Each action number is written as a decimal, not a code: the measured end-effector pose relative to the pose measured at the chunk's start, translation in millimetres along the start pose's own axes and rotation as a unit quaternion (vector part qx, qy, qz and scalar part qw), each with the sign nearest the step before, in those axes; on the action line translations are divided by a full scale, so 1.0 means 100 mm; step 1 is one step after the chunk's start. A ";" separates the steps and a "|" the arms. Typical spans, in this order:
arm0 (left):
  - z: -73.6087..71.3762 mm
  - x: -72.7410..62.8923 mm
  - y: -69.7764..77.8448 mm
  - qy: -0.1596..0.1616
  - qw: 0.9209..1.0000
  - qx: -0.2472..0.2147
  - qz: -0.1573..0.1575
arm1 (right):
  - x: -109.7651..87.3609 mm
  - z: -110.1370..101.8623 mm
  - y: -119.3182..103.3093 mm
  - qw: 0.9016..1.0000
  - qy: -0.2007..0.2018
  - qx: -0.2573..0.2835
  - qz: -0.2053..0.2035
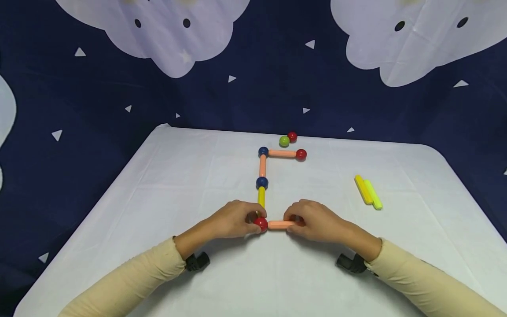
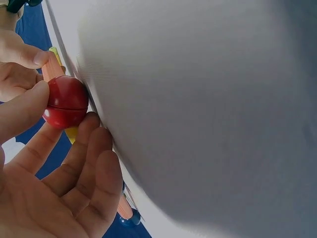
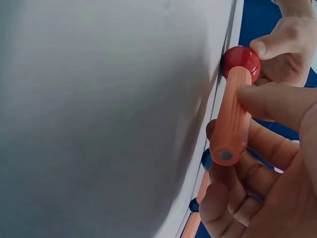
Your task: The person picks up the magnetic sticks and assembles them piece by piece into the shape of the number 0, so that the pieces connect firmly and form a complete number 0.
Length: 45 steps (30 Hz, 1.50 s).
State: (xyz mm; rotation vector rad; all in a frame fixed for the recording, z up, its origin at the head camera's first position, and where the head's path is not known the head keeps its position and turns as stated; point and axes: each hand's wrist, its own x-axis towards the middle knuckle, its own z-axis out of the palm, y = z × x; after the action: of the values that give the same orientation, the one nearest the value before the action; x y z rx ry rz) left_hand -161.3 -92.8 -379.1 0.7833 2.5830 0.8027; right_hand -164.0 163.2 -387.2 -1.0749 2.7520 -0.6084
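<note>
My left hand (image 1: 237,219) pinches a red ball (image 1: 261,224) between thumb and fingers at the near end of a ball-and-stick chain. An orange stick (image 1: 279,225) lies level with its left end right at that ball; my right hand (image 1: 318,221) pinches its other end. In the right wrist view, the free end of the orange stick (image 3: 233,119) shows a round grey metal dot. From the red ball a yellow stick (image 1: 261,196) runs back to a blue ball (image 1: 262,182), partly hidden by my left fingers.
Beyond it, another orange stick (image 1: 263,166) leads to a second blue ball (image 1: 263,152), then a third orange stick (image 1: 282,153) ends in a red ball (image 1: 301,155). Loose green (image 1: 284,141) and red (image 1: 292,137) balls lie behind. Two yellowish sticks (image 1: 368,192) lie on the right.
</note>
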 end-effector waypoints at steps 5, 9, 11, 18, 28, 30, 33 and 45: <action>-0.01 0.00 0.00 -0.002 1.000 -0.005 0.002 | 0.02 0.01 -0.01 1.000 0.000 0.003 -0.005; 0.00 0.00 0.00 -0.008 1.000 -0.006 -0.004 | 0.01 0.01 -0.01 1.000 -0.007 0.002 -0.008; 0.00 0.00 0.00 -0.008 1.000 -0.005 -0.004 | 0.01 0.02 0.00 1.000 -0.009 0.000 -0.009; -0.01 0.02 0.01 -0.007 1.000 0.002 -0.003 | 0.02 -0.01 0.01 1.000 -0.012 0.004 -0.010; -0.04 0.01 0.01 -0.010 1.000 -0.006 -0.016 | 0.32 -0.29 0.38 0.998 0.044 0.045 0.017; -0.03 -0.01 0.00 -0.010 1.000 -0.011 -0.019 | 0.46 -0.41 0.56 0.996 0.076 0.035 0.043; -0.02 -0.03 -0.01 -0.009 1.000 -0.015 -0.019 | 0.69 -0.58 0.80 0.990 0.108 0.023 0.087; 0.01 -0.04 0.01 -0.010 1.000 -0.018 -0.021 | 1.35 -0.76 1.27 0.970 0.098 0.010 0.223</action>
State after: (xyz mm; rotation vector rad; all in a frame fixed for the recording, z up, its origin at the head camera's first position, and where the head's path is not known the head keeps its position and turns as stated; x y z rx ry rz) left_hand -157.2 -93.9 -378.3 0.7202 2.5502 0.8226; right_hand -362.2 181.4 -366.5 -0.3759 2.9987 -0.6988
